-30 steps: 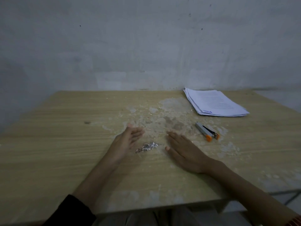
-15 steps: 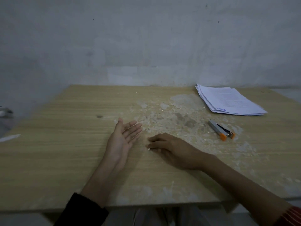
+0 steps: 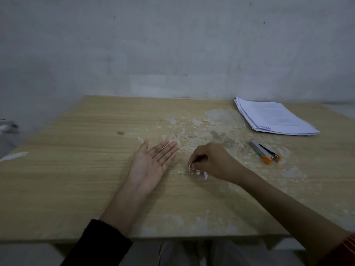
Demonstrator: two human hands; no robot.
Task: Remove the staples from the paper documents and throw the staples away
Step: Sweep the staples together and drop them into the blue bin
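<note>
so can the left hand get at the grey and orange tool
Probably not directly: the right hand sits curled between the left hand and the tool, blocking a straight reach.

Whatever the right hand [image 3: 211, 160] curls over is hidden beneath it.

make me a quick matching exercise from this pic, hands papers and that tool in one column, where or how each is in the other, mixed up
Column one
1. left hand
2. right hand
3. paper stack
4. grey tool

Column two
a. lies at the far right of the table
b. palm up, fingers straight
c. orange at its near end, lying between the papers and a hand
d. fingers curled, fingertips down on the tabletop

Pairs: 1-b, 2-d, 3-a, 4-c
</note>
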